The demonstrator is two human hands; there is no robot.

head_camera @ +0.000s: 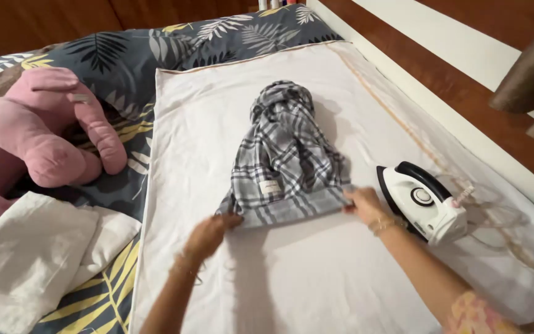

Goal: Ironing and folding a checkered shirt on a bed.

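1. Left hand (210,234) pinches the plaid garment's (285,154) lower left corner.
2. Right hand (363,203) grips its lower right corner.
3. Garment lies bunched mid-sheet (316,278).
4. Iron (424,201) stands just beside the right hand.

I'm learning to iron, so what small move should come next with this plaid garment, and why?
Probably pull the waistband taut and flat: both the left hand and right hand grip the plaid garment by its near edge, its far end lies bunched, and the iron rests beside it.
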